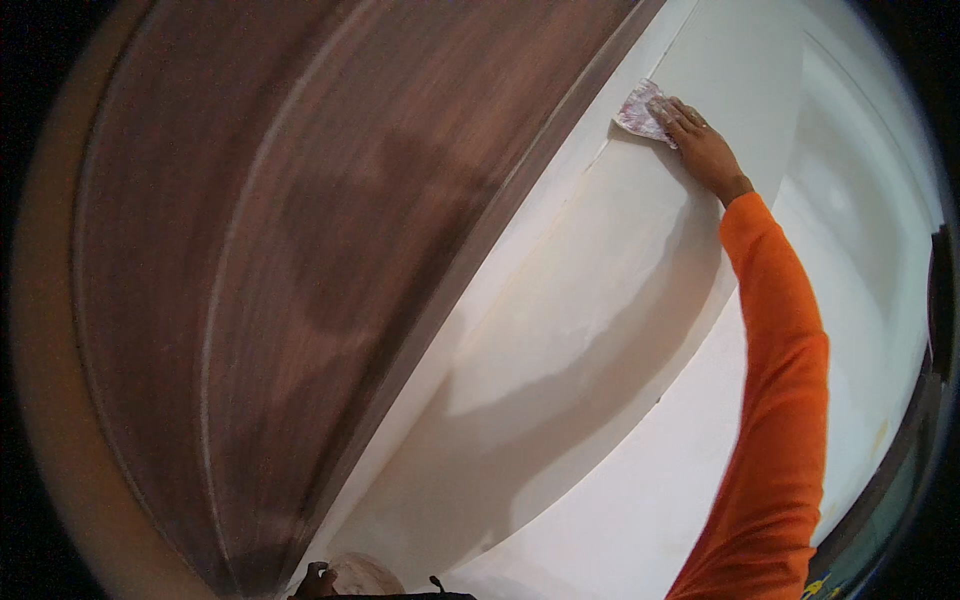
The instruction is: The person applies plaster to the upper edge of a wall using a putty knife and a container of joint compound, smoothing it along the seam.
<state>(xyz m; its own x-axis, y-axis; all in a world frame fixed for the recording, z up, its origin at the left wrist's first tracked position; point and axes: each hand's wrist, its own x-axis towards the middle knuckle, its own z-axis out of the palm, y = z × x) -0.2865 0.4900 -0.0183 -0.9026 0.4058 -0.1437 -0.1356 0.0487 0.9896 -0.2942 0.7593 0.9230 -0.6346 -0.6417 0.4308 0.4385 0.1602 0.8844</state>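
Broad dark brown wooden door panel (280,280), filling everything left of the white wall (600,330). Wall itself pale and smooth, running from the door's edge off to the right, shadowed in its lower middle. Orange sleeve (775,400) rising from the lower edge across the wall. Right hand (700,145) high on the wall, near the door's frame, fingers flat and close together, pressing a small worn piece of sandpaper (640,110) against the wall. Left hand (318,580) barely seen at the door's foot; impossible to tell its state.
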